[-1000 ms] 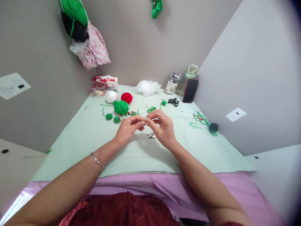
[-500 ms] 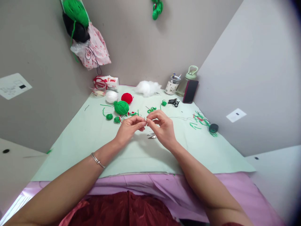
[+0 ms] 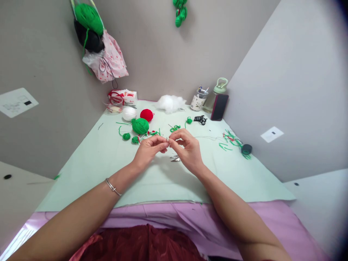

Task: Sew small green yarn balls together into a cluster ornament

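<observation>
Needle (image 3: 168, 139), tiny and metallic, pinched upright by left hand (image 3: 149, 149) above worktop (image 3: 89, 159); right hand (image 3: 187, 148) fingertips pressed together at its tip, likely feeding thin thread. Small scissors (image 3: 175, 158) just beneath, within reach.

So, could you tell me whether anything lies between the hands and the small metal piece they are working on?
Nothing visible does. The left hand and right hand meet fingertip to fingertip on the small metal piece, above the green mat.
</observation>
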Demonstrator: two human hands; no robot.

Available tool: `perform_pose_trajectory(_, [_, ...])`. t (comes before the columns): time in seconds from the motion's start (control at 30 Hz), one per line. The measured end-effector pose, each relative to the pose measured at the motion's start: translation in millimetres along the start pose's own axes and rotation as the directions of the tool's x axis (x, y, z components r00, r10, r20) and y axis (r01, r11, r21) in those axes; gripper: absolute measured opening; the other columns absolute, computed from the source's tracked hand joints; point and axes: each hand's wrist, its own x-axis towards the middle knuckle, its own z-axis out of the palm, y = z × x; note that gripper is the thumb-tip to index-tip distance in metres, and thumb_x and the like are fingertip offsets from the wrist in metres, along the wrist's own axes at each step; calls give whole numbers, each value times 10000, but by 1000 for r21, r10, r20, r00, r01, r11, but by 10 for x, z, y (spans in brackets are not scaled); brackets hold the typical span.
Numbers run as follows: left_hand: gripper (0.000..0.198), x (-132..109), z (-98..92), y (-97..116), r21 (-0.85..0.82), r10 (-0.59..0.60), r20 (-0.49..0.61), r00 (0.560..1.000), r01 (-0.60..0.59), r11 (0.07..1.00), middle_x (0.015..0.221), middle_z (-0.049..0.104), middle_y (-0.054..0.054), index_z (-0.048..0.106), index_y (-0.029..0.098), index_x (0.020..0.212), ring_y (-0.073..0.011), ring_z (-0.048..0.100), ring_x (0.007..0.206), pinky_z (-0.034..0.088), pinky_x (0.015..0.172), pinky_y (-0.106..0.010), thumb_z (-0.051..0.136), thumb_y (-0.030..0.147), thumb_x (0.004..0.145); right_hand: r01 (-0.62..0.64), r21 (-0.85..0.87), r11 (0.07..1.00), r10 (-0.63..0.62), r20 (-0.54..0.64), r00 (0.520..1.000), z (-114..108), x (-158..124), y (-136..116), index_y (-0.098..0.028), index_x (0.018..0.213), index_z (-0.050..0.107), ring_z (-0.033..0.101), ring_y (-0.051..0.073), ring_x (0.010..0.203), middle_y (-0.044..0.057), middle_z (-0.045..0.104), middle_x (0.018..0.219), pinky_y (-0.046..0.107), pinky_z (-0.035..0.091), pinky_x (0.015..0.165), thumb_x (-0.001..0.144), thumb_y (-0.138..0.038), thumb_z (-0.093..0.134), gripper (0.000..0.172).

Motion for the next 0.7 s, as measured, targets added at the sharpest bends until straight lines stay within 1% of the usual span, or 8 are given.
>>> perform_pose_trajectory(0.2, [374, 5, -9, -11, 8, -13, 2, 1000, 13, 1000, 669, 662, 0, 701, 180, 760, -142, 614, 650, 496, 672, -273, 837, 509, 646, 17, -2, 1000, -17, -8, 1000, 5, 1, 4, -207, 789, 647, 629, 153, 850, 39, 623, 880, 270, 571, 658, 886, -202, 653, 97])
perform_pose_trajectory(0.4, [345, 20, -17, -55, -26, -8, 16, 1000, 8, 1000, 690, 670, 2, 704, 170, 781, -134, 620, 658, 494, 691, -267, 833, 469, 668, 31, 8, 999, -31, -5, 999, 7, 0, 18, -205, 799, 655, 629, 146, 844, 34, 623, 884, 260, 571, 654, 883, -169, 651, 92])
perform_pose_trajectory(0.7, [295, 22, -25, -64, -49, -1, 24, 1000, 2, 999, 695, 671, 8, 701, 166, 794, -125, 626, 667, 495, 697, -259, 816, 423, 705, 35, 1, 999, -35, -19, 999, 9, -6, 9, -206, 801, 652, 632, 147, 842, 37, 626, 883, 268, 586, 663, 886, -171, 645, 92])
